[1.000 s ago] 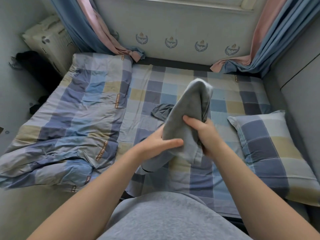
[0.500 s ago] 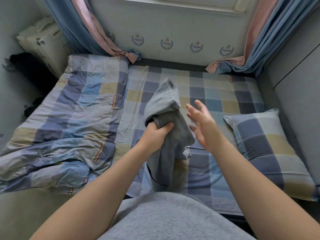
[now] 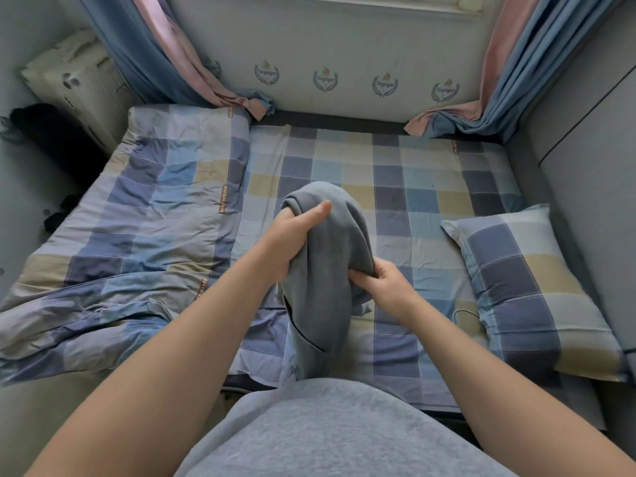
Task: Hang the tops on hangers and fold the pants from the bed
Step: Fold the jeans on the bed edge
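At the far left stands one cream-coloured box with dark paw-like marks [image 3: 69, 84]. Below it lies one black heap [image 3: 51, 139], too dark to make out. One blue and pink curtain [image 3: 155, 56] hangs next, its hem resting on the bed's far corner. One rumpled checked duvet in blue, grey and yellow [image 3: 155, 218] covers the left side of the bed, and its near end is cut off by the person's left arm.

On the pale wall behind are four blue wreath crests [image 3: 325, 79], their lettering too small to read. The matching checked bed sheet [image 3: 413, 173] lies bare in the middle.

One grey cloth garment [image 3: 327, 287] is held up over the middle of the bed, bunched at the top, and hangs down to the near edge. Whether it is a top or pants cannot be told. The left hand [image 3: 292, 242] grips its upper part, thumb laid across the front and fingers hidden behind the cloth. The right hand [image 3: 382, 287] pinches a lower fold at its right edge, fingers curled into the fabric.

One thin white cable [image 3: 464, 313] loops out just beside one checked pillow [image 3: 523, 287]. A second blue and pink curtain [image 3: 516, 63] hangs at the right, cut off at the top.
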The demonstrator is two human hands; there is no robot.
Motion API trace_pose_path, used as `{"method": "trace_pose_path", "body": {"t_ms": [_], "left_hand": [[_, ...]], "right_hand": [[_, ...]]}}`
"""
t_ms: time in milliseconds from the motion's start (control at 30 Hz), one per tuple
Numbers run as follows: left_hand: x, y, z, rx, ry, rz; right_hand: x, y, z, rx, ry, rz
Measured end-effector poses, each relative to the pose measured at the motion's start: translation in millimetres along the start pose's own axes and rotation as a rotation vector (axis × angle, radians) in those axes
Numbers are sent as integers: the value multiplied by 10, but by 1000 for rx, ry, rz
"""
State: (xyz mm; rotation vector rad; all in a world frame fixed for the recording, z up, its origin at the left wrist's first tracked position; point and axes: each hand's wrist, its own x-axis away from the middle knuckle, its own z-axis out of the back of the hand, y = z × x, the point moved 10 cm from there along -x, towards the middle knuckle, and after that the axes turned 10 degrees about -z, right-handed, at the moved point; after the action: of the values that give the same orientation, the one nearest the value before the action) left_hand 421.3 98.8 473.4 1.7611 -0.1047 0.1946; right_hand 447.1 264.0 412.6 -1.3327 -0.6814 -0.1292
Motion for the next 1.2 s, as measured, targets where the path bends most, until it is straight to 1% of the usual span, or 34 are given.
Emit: {"method": "trace_pose_path", "body": {"t_ms": [100,167,200,267,367,500,567,633,700,733,833,900,967,1033,1100,1133,1200], "left_hand": [[-9,-16,52,-17,-14,108],[60,-169,89,-38,-41,218],[105,-252,97,-50,-52,243],[196,-431,96,-99,-73,248],[396,-657,-27,-172,-165,236],[555,-1016,-214,-223,-182,227],[545,-1152,-265,-306,-144,244],[453,-1164,-187,-377,-30,243],[331,-1093,-79,-402,49,235],[280,-1035,-38,-380,70,230],[146,-813,63,-178,126,161],[96,-666,131,-105,172,133],[47,-514,145,-43,201,105],[-15,-352,109,35,201,66],[-34,-229,55,61,194,57],[-26,-190,25,69,185,59],[-7,-119,-22,95,173,62]], "right_hand": [[21,-180,141,-105,76,73],[40,-307,197,-179,108,99],[48,-371,216,-217,120,106],[60,-488,266,-337,157,109],[93,-663,350,-549,214,105],[170,-958,308,-686,190,153],[189,-1065,249,-705,182,161],[189,-1140,226,-717,181,173],[165,-1175,216,-658,166,169],[145,-1174,211,-573,154,157],[83,-1084,213,-268,109,139],[78,-924,232,-130,96,120],[64,-685,154,-2,30,70],[69,-408,-14,51,-76,1],[78,-173,-181,79,-148,-44],[68,-70,-236,110,-151,-51],[-1,113,-235,189,-74,-68]]}}
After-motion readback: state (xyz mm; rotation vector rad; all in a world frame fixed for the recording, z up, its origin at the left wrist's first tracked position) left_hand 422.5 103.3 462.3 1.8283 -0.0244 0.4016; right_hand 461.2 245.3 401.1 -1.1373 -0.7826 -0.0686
